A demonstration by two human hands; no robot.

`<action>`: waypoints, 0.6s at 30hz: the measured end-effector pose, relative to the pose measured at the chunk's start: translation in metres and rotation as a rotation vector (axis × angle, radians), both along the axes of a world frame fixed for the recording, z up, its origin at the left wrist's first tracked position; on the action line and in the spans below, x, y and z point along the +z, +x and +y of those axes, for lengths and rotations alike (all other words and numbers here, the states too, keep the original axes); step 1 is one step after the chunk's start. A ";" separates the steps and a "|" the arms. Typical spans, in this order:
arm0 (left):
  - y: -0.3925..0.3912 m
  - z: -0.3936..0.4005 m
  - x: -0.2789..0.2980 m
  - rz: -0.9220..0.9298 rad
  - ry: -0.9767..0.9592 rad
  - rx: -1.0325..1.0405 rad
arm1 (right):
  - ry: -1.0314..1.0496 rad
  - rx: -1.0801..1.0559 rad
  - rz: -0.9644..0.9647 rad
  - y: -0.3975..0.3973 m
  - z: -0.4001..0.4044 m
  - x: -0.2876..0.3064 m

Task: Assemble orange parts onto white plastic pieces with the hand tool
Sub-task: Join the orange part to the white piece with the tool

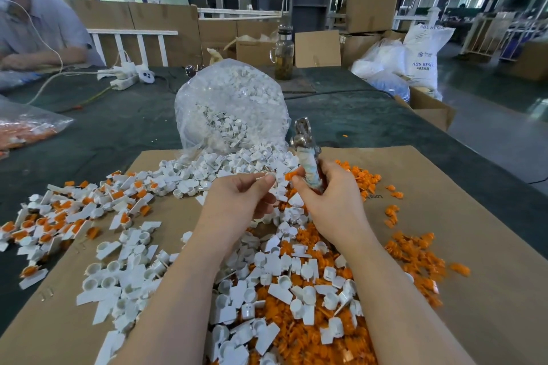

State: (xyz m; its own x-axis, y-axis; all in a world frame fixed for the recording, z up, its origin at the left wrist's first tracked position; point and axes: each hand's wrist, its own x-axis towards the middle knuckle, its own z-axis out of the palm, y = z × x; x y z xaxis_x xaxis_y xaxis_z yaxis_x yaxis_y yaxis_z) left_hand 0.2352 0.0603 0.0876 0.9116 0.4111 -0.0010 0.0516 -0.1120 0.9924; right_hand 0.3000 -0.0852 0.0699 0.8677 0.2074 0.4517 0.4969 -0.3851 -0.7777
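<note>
My right hand point(329, 195) grips the taped handle of a metal hand tool point(305, 142), whose jaws point up and away; an orange part point(292, 175) shows at its fingertips. My left hand point(240, 195) pinches a small white plastic piece point(268, 178) just left of the tool. Loose white pieces point(139, 272) and orange parts point(415, 249) lie mixed over the cardboard sheet point(444, 187) under my arms. Finished white pieces with orange inserts point(59, 216) are heaped at the left.
A clear bag of white pieces point(231, 104) stands behind my hands, spilling forward. A bag of orange parts point(26, 130) lies at the far left. Another person point(35, 29) sits at the back left. A glass bottle point(283, 53) and cardboard boxes point(373, 0) stand beyond.
</note>
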 end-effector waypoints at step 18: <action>0.001 -0.004 0.004 -0.085 -0.326 0.000 | 0.000 0.020 -0.023 -0.004 0.002 0.002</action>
